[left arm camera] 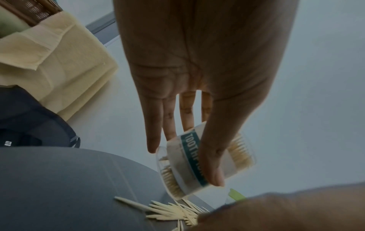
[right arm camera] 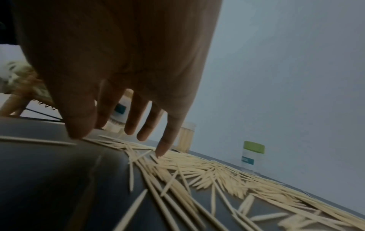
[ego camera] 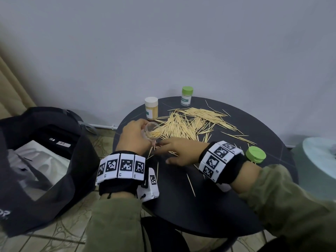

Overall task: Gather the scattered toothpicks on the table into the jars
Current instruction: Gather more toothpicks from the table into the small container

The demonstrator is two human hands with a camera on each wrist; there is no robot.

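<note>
My left hand grips an open clear jar, tilted with its mouth toward the pile and partly filled with toothpicks; its thumb lies across the jar's label. A heap of scattered toothpicks covers the middle of the round black table. My right hand lies low over the near edge of the heap, just below the jar. Its fingers are straight and spread, with the thumb tip on the table and the little finger touching toothpicks. It holds nothing.
A full white-lidded jar and a green-lidded jar stand at the table's far edge by the wall. A loose green lid lies behind my right wrist. An open black bag sits left of the table.
</note>
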